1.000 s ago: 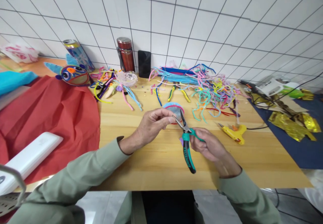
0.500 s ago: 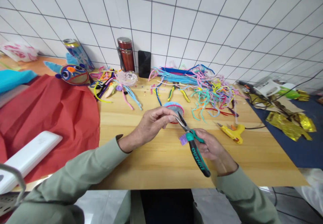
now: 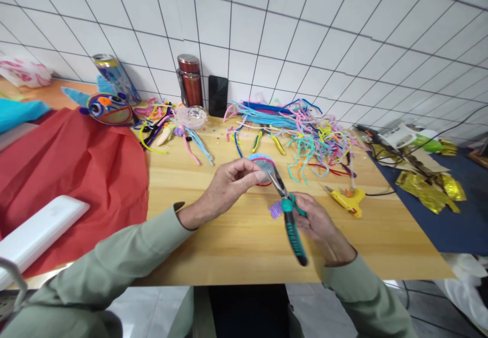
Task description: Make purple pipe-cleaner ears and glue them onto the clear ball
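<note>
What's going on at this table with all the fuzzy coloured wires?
A person in green sleeves is working at a wooden table. The right hand grips teal-handled pliers. The plier tips meet the left hand at its pinched fingers, just in front of a round blue-and-pink piece. Whether the fingers hold that piece is unclear. A small purple fuzzy bit sits by the pliers' joint. A pile of pipe cleaners and a yellow glue gun lie beyond.

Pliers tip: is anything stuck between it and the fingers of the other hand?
Nothing visible. The teal-handled metal pliers in the right hand reach with their tip right up to the left hand's pinched fingertips. The round blue-and-pink pipe-cleaner ring lies behind them, not between.
</note>
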The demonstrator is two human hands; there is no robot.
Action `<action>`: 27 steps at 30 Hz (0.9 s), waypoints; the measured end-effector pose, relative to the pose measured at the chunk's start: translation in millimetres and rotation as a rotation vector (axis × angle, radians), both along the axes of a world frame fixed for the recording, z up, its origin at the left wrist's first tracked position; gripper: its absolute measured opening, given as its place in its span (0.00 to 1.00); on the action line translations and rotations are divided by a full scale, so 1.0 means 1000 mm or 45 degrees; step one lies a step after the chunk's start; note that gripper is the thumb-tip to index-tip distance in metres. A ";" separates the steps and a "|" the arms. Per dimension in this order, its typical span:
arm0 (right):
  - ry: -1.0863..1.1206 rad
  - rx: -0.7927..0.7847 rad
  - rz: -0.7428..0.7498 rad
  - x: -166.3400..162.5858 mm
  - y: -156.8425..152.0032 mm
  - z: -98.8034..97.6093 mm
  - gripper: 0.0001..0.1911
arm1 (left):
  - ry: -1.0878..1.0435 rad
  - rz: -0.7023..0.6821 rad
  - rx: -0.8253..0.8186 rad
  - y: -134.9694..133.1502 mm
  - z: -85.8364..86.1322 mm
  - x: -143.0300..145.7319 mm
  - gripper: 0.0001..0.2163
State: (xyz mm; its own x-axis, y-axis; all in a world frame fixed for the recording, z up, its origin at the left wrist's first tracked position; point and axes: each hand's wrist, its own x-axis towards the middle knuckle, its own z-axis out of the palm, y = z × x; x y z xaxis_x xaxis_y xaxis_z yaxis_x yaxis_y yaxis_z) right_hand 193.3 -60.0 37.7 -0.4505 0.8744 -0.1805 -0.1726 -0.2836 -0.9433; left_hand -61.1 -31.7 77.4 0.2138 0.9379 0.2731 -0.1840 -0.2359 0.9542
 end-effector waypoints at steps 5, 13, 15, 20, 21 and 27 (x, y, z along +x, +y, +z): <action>-0.024 0.216 0.038 0.002 -0.001 -0.007 0.29 | 0.024 0.131 -0.105 0.010 -0.001 -0.004 0.21; -0.145 0.297 0.061 0.008 -0.002 -0.013 0.27 | -0.009 -0.090 -0.249 0.009 -0.009 -0.002 0.19; -0.276 0.424 0.042 0.008 -0.002 -0.004 0.25 | -0.021 -0.061 -0.250 0.012 -0.011 -0.004 0.18; -0.578 0.771 -0.116 0.010 -0.008 0.026 0.18 | -0.092 0.159 -0.238 0.030 -0.016 -0.013 0.14; -0.612 0.827 -0.174 0.011 -0.010 0.029 0.16 | -0.108 0.192 -0.251 0.033 -0.017 -0.014 0.14; -0.743 0.949 -0.443 0.016 -0.021 0.034 0.12 | -0.126 0.307 -0.318 0.045 -0.023 -0.021 0.14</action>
State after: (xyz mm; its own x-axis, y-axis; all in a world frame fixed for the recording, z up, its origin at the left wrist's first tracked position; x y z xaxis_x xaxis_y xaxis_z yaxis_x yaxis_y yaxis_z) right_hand 209.5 -80.7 71.5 -0.1644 0.9202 0.3552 0.4116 0.3913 -0.8231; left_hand -81.9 13.0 54.6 -0.0382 0.9986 0.0377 -0.2460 -0.0460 0.9682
